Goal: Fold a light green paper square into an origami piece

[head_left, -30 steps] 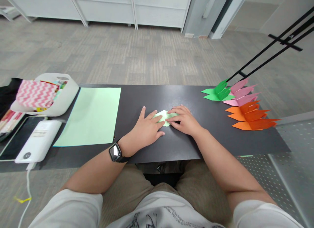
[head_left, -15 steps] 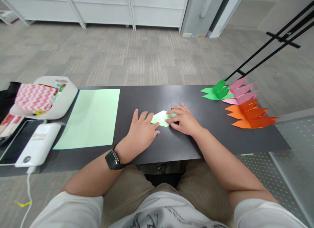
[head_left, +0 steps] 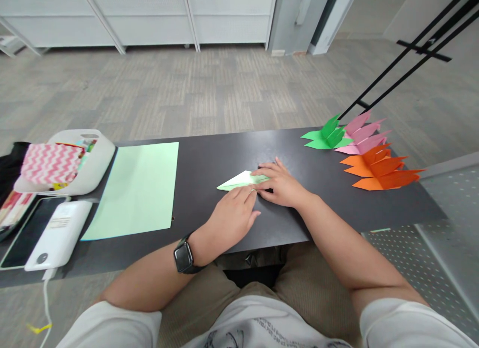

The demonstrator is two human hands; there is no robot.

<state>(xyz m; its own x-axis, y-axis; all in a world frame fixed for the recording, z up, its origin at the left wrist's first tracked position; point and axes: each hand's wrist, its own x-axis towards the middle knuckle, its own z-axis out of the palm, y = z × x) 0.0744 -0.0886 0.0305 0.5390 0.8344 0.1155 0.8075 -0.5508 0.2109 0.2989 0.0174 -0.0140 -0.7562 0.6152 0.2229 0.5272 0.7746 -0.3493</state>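
A small folded piece of pale green paper [head_left: 239,179] lies on the dark table in front of me, its pointed end facing left. My left hand [head_left: 234,210] lies with outstretched fingers along the paper's near edge, the fingertips close to my right thumb. On the paper's right part, my right hand [head_left: 280,184] holds it against the table with thumb and fingers. That right end is partly hidden under the fingers. A large sheet of light green paper [head_left: 136,188] lies flat to the left of my hands.
Folded green [head_left: 329,134], pink [head_left: 364,133] and orange paper pieces [head_left: 381,171] stand at the table's right. At the left are a white basket [head_left: 99,163] with a pink zigzag cloth [head_left: 52,163], a white power bank [head_left: 58,235] with a cable, and a dark-screened tablet [head_left: 28,235].
My left hand has moved right along the near edge of the folded paper, uncovering its left point. The right hand stays on the paper. The view has shifted slightly.
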